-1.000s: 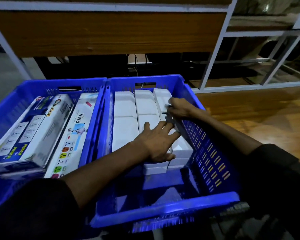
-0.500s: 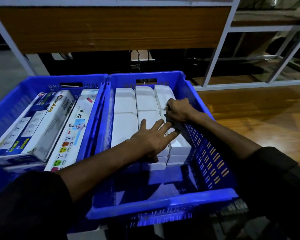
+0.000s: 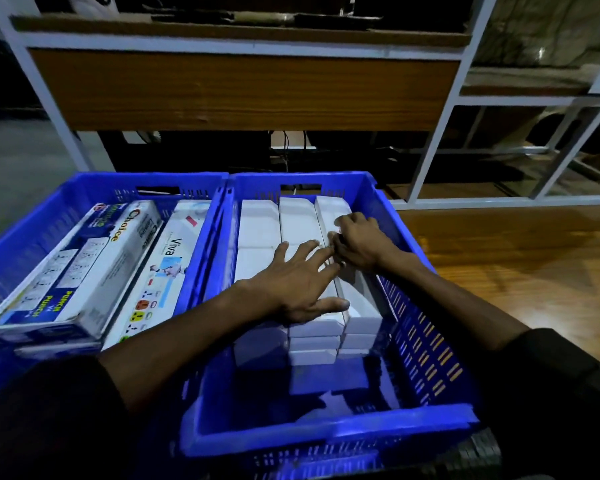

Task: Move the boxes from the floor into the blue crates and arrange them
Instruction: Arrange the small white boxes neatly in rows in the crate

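Two blue crates [image 3: 326, 434] below wooden shelf [image 3: 243, 91]

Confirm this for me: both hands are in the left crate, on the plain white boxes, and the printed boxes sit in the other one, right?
Not quite. The head view shows the left hand and the right hand in the right crate, on the plain white boxes. The printed boxes sit in the other one, the left crate.

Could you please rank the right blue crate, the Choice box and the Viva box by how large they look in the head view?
1. right blue crate
2. Choice box and Viva box: look similar in length; overlap and nearness leave their order unsure.
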Tool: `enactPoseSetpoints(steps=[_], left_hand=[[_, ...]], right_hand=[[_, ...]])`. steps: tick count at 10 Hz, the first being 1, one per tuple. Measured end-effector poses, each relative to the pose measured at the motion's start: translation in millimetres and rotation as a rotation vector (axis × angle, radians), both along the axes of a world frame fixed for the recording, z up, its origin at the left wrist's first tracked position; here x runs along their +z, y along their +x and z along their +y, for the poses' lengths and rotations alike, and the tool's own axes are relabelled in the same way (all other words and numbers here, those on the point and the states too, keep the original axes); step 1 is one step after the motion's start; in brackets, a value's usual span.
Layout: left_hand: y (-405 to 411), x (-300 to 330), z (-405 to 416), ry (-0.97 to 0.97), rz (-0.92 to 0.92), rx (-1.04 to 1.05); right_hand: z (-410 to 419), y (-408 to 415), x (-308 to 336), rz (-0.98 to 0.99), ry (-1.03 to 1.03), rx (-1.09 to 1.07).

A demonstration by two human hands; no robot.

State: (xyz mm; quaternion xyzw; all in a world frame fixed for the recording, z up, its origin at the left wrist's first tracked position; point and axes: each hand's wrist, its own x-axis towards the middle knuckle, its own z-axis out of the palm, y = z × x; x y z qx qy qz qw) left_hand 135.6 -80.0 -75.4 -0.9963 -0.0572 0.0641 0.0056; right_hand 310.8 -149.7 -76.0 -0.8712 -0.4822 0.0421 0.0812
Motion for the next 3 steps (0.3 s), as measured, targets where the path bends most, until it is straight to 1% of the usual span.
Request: enactPoseSetpoints(steps=[2, 3], left_hand=[[-18.4, 22.7, 18.6, 0.035, -0.079, 0.040], [-30.8, 31.4, 31.9, 0.075, -0.177, 0.106]], right_hand=[[-7.9, -16.6, 12.0, -0.068, 0.078, 0.041], [-9.4, -25.7, 14.2, -0.128, 0.110, 0.058]])
